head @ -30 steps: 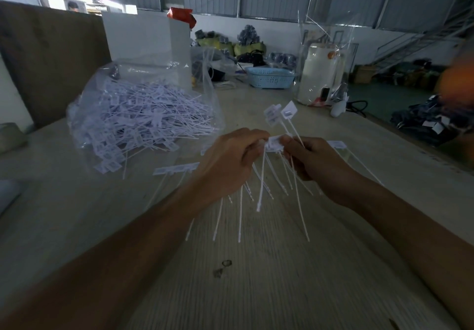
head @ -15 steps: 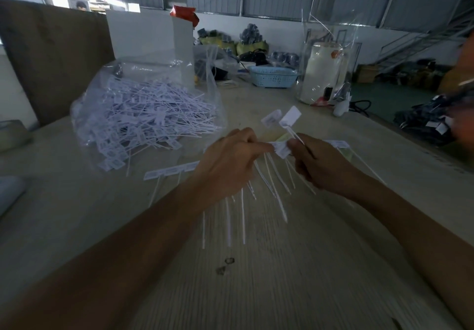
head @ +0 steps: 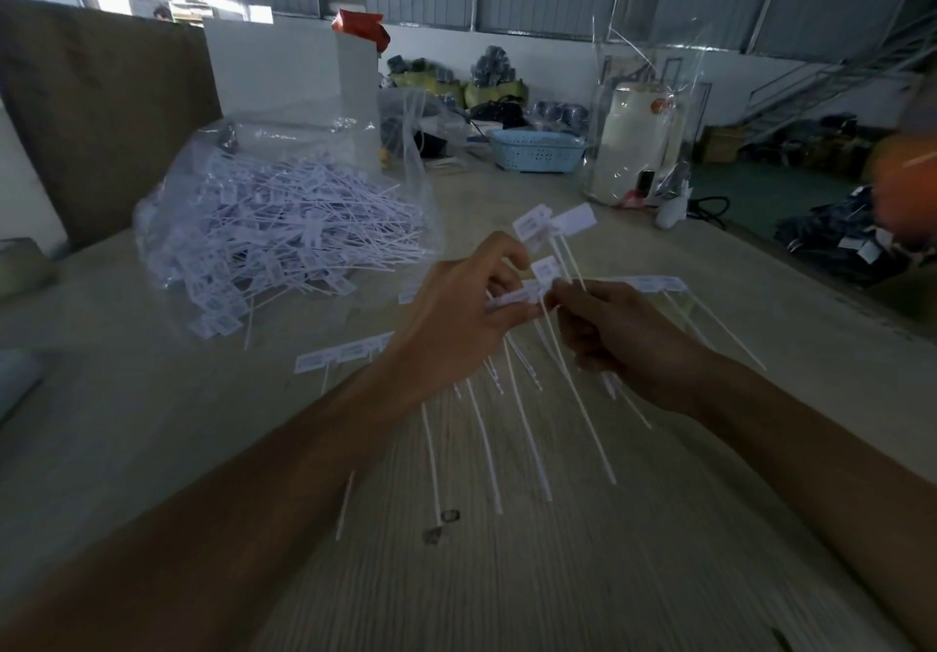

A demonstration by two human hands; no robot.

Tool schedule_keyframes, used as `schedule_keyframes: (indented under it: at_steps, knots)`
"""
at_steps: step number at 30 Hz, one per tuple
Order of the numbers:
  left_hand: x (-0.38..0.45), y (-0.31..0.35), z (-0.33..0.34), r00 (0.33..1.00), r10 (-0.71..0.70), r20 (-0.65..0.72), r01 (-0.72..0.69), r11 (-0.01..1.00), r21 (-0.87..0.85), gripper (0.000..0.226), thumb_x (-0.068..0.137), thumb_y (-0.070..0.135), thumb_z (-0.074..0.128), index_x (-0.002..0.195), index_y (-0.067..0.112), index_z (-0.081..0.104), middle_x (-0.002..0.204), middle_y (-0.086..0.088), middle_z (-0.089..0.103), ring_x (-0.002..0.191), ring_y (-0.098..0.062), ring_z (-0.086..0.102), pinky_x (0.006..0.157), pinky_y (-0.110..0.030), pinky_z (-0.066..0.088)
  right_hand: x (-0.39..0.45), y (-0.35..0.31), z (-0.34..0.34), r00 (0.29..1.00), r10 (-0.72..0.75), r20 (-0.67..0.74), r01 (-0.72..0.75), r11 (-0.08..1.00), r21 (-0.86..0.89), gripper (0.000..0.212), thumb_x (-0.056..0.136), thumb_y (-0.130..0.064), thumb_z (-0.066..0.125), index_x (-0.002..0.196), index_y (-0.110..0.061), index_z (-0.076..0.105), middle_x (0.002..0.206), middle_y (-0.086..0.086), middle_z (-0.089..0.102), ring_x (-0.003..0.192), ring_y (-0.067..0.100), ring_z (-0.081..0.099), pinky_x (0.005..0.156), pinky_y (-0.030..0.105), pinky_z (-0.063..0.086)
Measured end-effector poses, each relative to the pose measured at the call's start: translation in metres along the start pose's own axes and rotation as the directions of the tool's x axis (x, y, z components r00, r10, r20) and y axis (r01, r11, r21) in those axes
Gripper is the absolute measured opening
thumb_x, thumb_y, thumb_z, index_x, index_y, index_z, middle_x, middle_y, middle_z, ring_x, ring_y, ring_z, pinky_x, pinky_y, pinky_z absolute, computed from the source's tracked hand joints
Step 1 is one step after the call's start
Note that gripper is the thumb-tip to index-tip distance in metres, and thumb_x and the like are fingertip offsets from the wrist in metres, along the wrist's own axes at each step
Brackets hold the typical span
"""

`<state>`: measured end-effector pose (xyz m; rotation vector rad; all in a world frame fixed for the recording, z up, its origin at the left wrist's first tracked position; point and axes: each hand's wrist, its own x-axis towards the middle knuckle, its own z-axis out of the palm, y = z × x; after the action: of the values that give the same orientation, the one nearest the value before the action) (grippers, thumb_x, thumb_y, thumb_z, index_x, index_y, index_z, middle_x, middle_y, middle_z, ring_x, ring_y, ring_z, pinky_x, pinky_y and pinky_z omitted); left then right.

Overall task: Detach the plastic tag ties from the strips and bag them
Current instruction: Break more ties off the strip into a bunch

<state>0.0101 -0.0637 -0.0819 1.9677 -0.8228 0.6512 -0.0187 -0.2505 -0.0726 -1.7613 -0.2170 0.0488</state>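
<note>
Tag ties (head: 545,291), light, thin and bendy, look best pinched at their flat heads, as the left hand (head: 456,317) holds the strip and the right hand (head: 616,332) grips freed ones.

Head-worn camera looks forward and down, close over the table (head: 507,575).

The tag ties (head: 532,291) are white, their flags printed with faint grey marks (too blurred to read). Left of them, the clear bag (head: 284,225) holds a white heap tinged lilac. The table (head: 507,575) beneath the ties is pale beige with fine straight grain and two dark spots. Beyond the ties sits a light blue perforated basket (head: 537,152); behind the bag, a brown board (head: 101,114).
</note>
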Motion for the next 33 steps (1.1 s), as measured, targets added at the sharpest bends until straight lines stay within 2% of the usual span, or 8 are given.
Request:
schedule_keyframes:
  at_steps: [3,9,13,17,20,23,26,33]
  knots:
    - [0.0,0.001,0.0,1.0,0.012,-0.004,-0.012,1.0,0.002,0.031,0.08,0.026,0.082,0.103,0.019,0.061,0.082,0.011,0.068,0.077,0.0,0.064,0.063,-0.01,0.047,0.001,-0.001,0.005,1.0,-0.019,-0.001,0.019,0.988,0.155,0.026,0.106,-0.024,0.039,0.091,-0.008,0.054,0.061,-0.003,0.026,0.049,0.008,0.02,0.045,0.022,0.019]
    - [0.0,0.009,-0.005,0.999,0.036,0.008,-0.036,0.999,-0.032,0.04,0.084,0.015,0.076,0.122,0.023,0.064,0.1,0.009,0.073,0.073,0.002,0.064,0.067,-0.018,0.053,0.0,0.002,0.003,0.998,-0.066,0.007,0.066,0.998,0.004,0.034,0.107,-0.029,0.036,0.089,-0.011,0.058,0.059,-0.002,0.03,0.048,0.011,0.023,0.044,0.024,0.02]
    - [0.001,0.01,-0.005,1.0,0.022,0.021,-0.022,0.999,-0.031,0.025,0.086,0.015,0.074,0.11,0.021,0.075,0.075,0.032,0.062,0.071,0.007,0.063,0.067,-0.008,0.047,0.0,0.003,0.002,0.995,-0.103,-0.001,0.103,0.994,0.022,0.036,0.108,-0.029,0.036,0.082,-0.014,0.057,0.06,0.001,0.028,0.047,0.012,0.021,0.045,0.023,0.02]
    - [0.001,0.01,-0.006,1.0,-0.007,0.019,0.008,0.999,-0.043,0.026,0.087,0.015,0.073,0.112,0.024,0.075,0.07,0.037,0.061,0.073,0.006,0.062,0.069,-0.008,0.048,0.0,0.003,-0.001,0.992,-0.121,0.028,0.12,0.992,0.041,0.035,0.107,-0.03,0.036,0.089,-0.01,0.058,0.062,0.004,0.026,0.048,0.012,0.02,0.046,0.023,0.02]
    - [0.002,0.011,-0.01,1.0,-0.013,-0.004,0.013,0.998,-0.065,0.029,0.089,0.014,0.072,0.115,0.026,0.074,0.083,0.037,0.064,0.078,0.004,0.063,0.072,-0.015,0.053,0.0,0.002,-0.002,0.994,-0.106,0.04,0.103,0.991,0.08,0.037,0.106,-0.032,0.038,0.094,-0.007,0.063,0.061,0.003,0.033,0.048,0.013,0.024,0.044,0.022,0.025]
    - [0.004,0.01,-0.015,0.999,-0.02,-0.048,0.016,0.996,-0.093,0.031,0.09,0.014,0.07,0.118,0.027,0.072,0.109,0.019,0.071,0.086,0.0,0.064,0.078,-0.029,0.058,0.001,0.0,-0.006,0.995,-0.062,0.079,0.05,0.988,0.144,0.04,0.105,-0.035,0.039,0.098,-0.005,0.064,0.062,0.001,0.034,0.048,0.012,0.027,0.043,0.022,0.027]
    - [0.005,0.008,-0.017,0.997,-0.032,-0.075,0.026,0.997,-0.076,0.033,0.091,0.015,0.069,0.122,0.026,0.071,0.119,0.013,0.07,0.089,0.0,0.064,0.079,-0.034,0.058,0.0,-0.002,-0.009,0.993,-0.039,0.109,0.014,0.976,0.217,0.038,0.106,-0.033,0.038,0.094,-0.006,0.061,0.064,0.0,0.028,0.049,0.01,0.024,0.04,0.02,0.025]
    - [0.003,0.005,-0.012,0.998,-0.055,-0.015,0.054,0.998,-0.014,0.037,0.088,0.012,0.072,0.123,0.022,0.07,0.106,0.015,0.07,0.084,0.024,0.055,0.075,0.001,0.039,-0.003,-0.002,-0.01,0.979,-0.032,0.2,-0.029,0.955,0.295,0.028,0.103,-0.024,0.041,0.109,-0.006,0.062,0.062,0.0,0.02,0.046,0.007,0.018,0.036,0.017,0.02]
